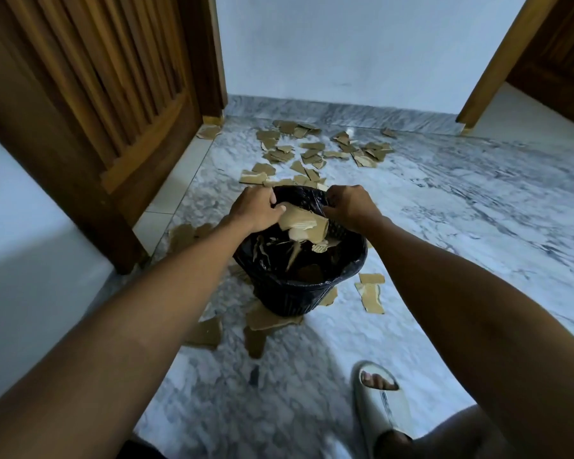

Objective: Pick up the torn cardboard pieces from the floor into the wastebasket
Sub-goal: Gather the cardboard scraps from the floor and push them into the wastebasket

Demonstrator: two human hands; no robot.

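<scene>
Torn brown cardboard pieces [304, 223] are bunched in the left hand [256, 207], its fingers curled round them just over the mouth of the black, bag-lined plastic wastebasket [299, 293]. The right hand [348, 205] pinches the black liner at the far rim. Some scraps already lie inside. By my reckoning the job is barely begun: most torn pieces remain scattered on the grey marble floor [444, 210], thickest near the far wall [322, 152], with others around the basket's base [370, 294].
</scene>
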